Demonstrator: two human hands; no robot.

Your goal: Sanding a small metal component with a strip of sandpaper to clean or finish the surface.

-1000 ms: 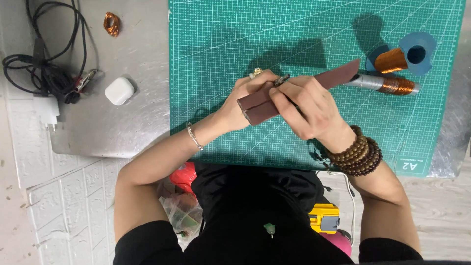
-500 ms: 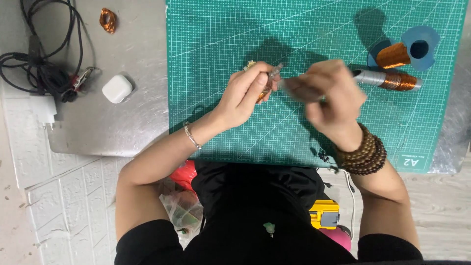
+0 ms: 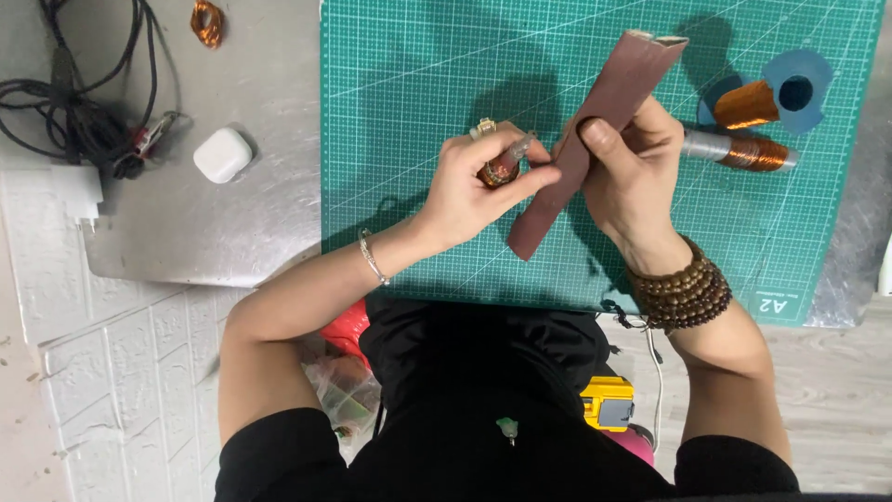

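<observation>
My left hand (image 3: pixel 478 186) pinches a small copper wire coil (image 3: pixel 500 169) over the green cutting mat (image 3: pixel 418 84). A thin wire end sticks out from the coil toward a long strip of brown sandpaper (image 3: pixel 604 112). My right hand (image 3: pixel 632 172) grips that strip at its middle, thumb on top. The strip stands diagonally, upper end toward the far right, lower end near my left fingers. The coil's wire end touches or nearly touches the strip.
Right of my hands lie a blue spool of copper wire (image 3: pixel 776 93) and a grey rod wound with copper wire (image 3: pixel 743 151). On the metal sheet at left are a white case (image 3: pixel 223 154), tangled black cables (image 3: pixel 74 102) and another small copper coil (image 3: pixel 206 20).
The sandpaper strip was folded around the wire between both hands a second ago. Now it is opened out and swung upright in my right hand, with the coil held beside it.
</observation>
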